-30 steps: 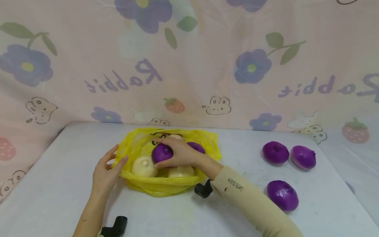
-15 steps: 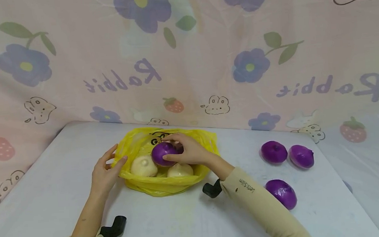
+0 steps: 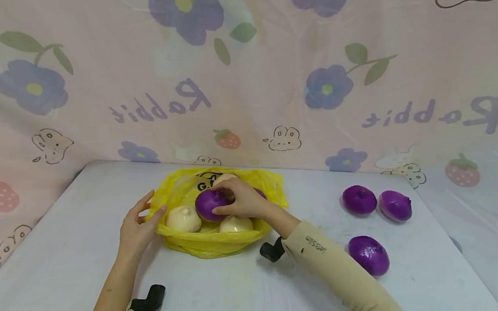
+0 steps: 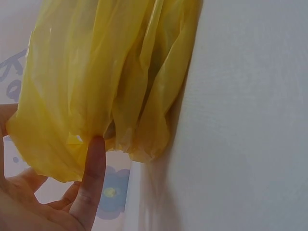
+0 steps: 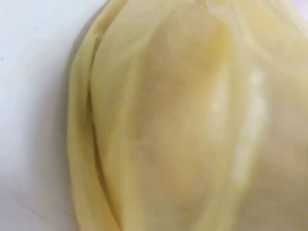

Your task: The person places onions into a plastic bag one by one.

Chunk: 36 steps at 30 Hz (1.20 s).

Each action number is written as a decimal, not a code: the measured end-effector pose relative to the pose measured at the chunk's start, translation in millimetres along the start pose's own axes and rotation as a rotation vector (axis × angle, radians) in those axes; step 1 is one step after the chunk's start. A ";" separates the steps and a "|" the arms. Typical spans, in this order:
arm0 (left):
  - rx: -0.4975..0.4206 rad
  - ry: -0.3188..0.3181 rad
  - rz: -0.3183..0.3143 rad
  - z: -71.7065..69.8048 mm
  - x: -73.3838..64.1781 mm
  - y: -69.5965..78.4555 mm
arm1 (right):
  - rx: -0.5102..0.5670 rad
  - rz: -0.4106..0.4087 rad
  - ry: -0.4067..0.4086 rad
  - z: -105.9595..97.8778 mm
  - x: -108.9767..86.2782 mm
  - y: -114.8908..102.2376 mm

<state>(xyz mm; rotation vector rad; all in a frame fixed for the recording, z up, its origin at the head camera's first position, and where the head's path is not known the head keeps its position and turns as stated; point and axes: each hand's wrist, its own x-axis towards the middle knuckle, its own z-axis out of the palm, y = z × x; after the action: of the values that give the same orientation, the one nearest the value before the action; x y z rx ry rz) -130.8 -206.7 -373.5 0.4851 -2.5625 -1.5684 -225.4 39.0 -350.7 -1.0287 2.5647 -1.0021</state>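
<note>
A yellow plastic bag (image 3: pixel 220 246) lies with its mouth open at the middle of the table. My left hand (image 3: pixel 136 231) holds its left edge, the thumb (image 4: pixel 94 178) on one side and fingers on the other in the left wrist view. Inside the bag, my right hand (image 3: pixel 245 200) grips a purple onion (image 3: pixel 209 205). A white onion (image 3: pixel 184 220) sits left of it and another white onion (image 3: pixel 235 224) lies in front. Behind the right hand, a further pale onion and a purple one are partly hidden. The right wrist view shows only the bag's blurred side (image 5: pixel 159 120).
Two purple onions, a darker one (image 3: pixel 359 200) and a lighter one (image 3: pixel 395 206), lie at the right of the white table (image 3: pixel 224 292). A third purple onion (image 3: pixel 369 255) is nearer, beside the right sleeve. A printed curtain (image 3: pixel 243 79) hangs behind.
With the purple onion in its grip, my right hand shifts slightly right, then back left inside the bag. The left white onion has moved a little left. My left hand stays at the bag's edge.
</note>
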 end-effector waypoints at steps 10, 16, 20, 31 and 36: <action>0.009 -0.003 -0.005 1.0 -0.9 1.0 | -0.059 0.054 -0.036 0.2 -1.9 -0.3; 0.013 -0.005 -0.002 0.7 -1.6 1.2 | 0.083 0.024 0.007 -10.7 -8.5 2.0; 0.018 -0.008 -0.004 -0.4 -1.5 0.2 | 0.136 -0.012 0.064 -18.6 -13.3 6.1; 0.016 -0.021 -0.006 -1.6 -1.4 -1.1 | 0.212 0.043 0.145 -36.6 -31.7 12.5; 0.022 -0.016 -0.006 -2.4 -0.7 -3.0 | 0.202 0.050 0.188 -44.7 -41.6 16.3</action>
<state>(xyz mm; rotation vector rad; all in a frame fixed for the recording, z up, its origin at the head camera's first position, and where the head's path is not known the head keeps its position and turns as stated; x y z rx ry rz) -128.9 -209.8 -374.9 0.4854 -2.5956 -1.5539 -221.8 98.8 -330.6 -0.8500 2.5498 -1.3706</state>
